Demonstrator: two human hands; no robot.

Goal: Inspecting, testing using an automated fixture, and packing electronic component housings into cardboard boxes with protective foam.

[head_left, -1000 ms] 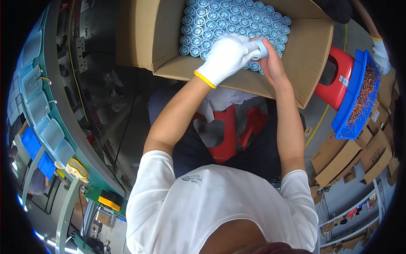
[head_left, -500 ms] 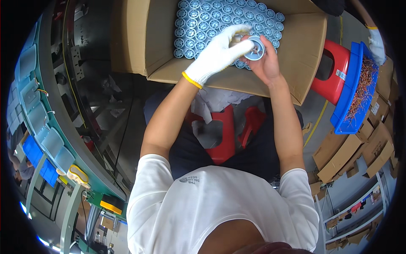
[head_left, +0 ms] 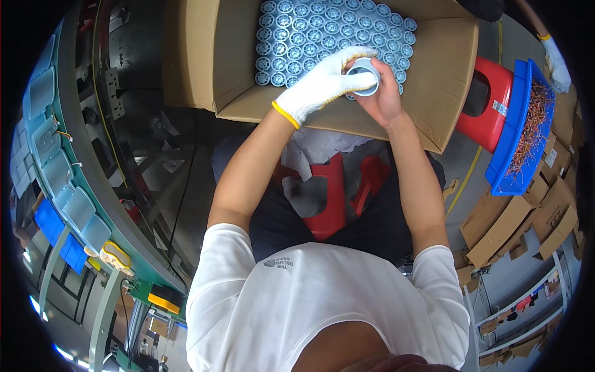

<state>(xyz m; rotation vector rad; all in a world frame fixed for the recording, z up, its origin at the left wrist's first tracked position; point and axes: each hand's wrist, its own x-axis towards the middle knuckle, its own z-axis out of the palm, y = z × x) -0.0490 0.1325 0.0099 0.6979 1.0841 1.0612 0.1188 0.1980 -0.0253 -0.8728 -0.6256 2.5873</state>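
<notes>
One pale-blue cup (head_left: 365,66) is being held over the open carton (head_left: 441,80) as I am watching remotely, the gloved left hand (head_left: 325,82) gripping its rim, thumb inside, the bare right hand (head_left: 388,99) wrapping its side.

The glove (head_left: 323,85) is white, yellow-cuffed; the cup (head_left: 365,67) pale blue-grey, the carton (head_left: 447,77) brown.
</notes>
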